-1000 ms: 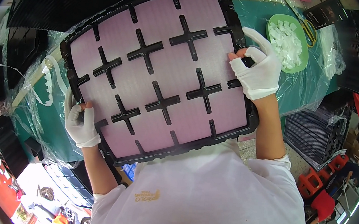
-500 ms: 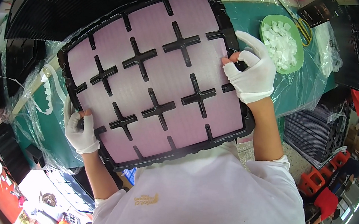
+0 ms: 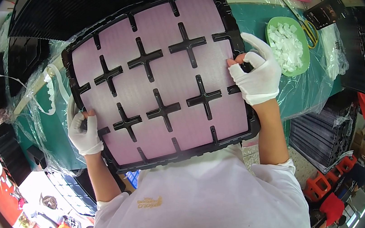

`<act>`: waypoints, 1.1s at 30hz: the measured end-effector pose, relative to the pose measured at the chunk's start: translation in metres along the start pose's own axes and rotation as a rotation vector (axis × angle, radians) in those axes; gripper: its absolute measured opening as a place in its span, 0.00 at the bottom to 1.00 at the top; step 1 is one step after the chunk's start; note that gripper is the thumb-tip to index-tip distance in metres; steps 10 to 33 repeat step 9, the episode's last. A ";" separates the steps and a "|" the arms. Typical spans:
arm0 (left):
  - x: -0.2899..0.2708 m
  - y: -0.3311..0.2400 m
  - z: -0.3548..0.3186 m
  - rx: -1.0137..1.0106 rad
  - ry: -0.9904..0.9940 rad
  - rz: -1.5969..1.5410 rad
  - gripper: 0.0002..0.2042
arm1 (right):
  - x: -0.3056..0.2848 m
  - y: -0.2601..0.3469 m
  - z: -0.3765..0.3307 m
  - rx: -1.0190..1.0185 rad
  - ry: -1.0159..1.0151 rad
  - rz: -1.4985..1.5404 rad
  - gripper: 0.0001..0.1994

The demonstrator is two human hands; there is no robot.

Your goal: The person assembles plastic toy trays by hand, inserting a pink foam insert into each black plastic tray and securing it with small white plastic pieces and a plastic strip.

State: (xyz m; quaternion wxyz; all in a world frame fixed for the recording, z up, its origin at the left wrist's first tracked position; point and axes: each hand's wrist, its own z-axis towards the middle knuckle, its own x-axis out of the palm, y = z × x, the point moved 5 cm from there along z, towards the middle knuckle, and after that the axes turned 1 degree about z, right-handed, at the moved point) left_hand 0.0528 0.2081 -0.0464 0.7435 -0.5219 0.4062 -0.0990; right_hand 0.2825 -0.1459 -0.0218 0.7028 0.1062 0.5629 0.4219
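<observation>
A large black plastic tray [image 3: 163, 110] with raised cross-shaped dividers is tilted in front of my chest. Pink sheet material [image 3: 147, 105] shows across its bottom, between the dividers. In a white glove with bare fingertips, my left hand [image 3: 83, 133] grips the tray's lower left edge. My right hand [image 3: 258, 73], gloved the same way, is closed on the right edge, thumb and a fingertip over the rim and the index finger stretched along it. The undersides of both grips are hidden by the tray.
A green bowl [image 3: 304, 60] of white pieces stands on the green table [image 3: 249, 13], beside yellow-handled scissors [image 3: 310, 35] and a dark box [image 3: 326, 12]. Black ribbed trays [image 3: 91, 2] rise behind the held tray. More trays [image 3: 319, 131] are stacked at right, near red stools [image 3: 318, 187] and people.
The view has shifted very slightly. Both hands keep the same grip on the tray, and the glare on the pink sheet has faded.
</observation>
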 end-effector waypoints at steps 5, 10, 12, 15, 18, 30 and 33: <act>-0.001 0.007 0.001 -0.007 0.013 -0.009 0.04 | 0.000 0.000 0.000 0.024 0.003 0.023 0.08; 0.000 0.002 0.002 0.030 0.016 -0.029 0.03 | 0.000 0.000 0.001 0.014 0.019 0.000 0.08; 0.000 0.002 0.002 0.030 0.016 -0.029 0.03 | 0.000 0.000 0.001 0.014 0.019 0.000 0.08; 0.000 0.002 0.002 0.030 0.016 -0.029 0.03 | 0.000 0.000 0.001 0.014 0.019 0.000 0.08; 0.000 0.002 0.002 0.030 0.016 -0.029 0.03 | 0.000 0.000 0.001 0.014 0.019 0.000 0.08; 0.000 0.002 0.002 0.030 0.016 -0.029 0.03 | 0.000 0.000 0.001 0.014 0.019 0.000 0.08; 0.000 0.002 0.002 0.030 0.016 -0.029 0.03 | 0.000 0.000 0.001 0.014 0.019 0.000 0.08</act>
